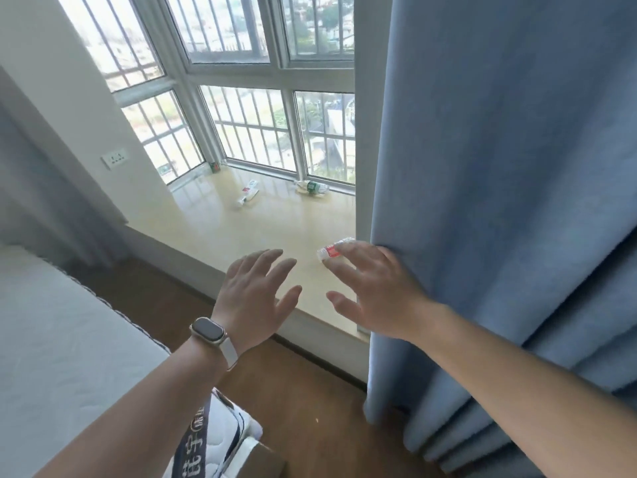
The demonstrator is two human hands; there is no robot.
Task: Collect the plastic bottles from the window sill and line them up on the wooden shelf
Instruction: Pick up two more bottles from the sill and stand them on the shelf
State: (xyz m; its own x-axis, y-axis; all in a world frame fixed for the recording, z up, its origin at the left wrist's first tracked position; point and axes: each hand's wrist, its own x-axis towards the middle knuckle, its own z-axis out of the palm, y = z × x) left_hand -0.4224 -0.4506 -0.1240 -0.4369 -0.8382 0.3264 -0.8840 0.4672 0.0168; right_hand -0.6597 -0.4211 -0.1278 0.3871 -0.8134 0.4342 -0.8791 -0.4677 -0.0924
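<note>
Spread and empty, the left hand and right hand hovered by the bottle lying on the window sill beside the curtain; a clumsy brush could roll it behind that curtain.

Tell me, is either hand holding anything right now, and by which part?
Nothing is held. The left hand and right hand are both spread open by the window sill; the right one is close over the red-labelled bottle, not gripping it.
</note>
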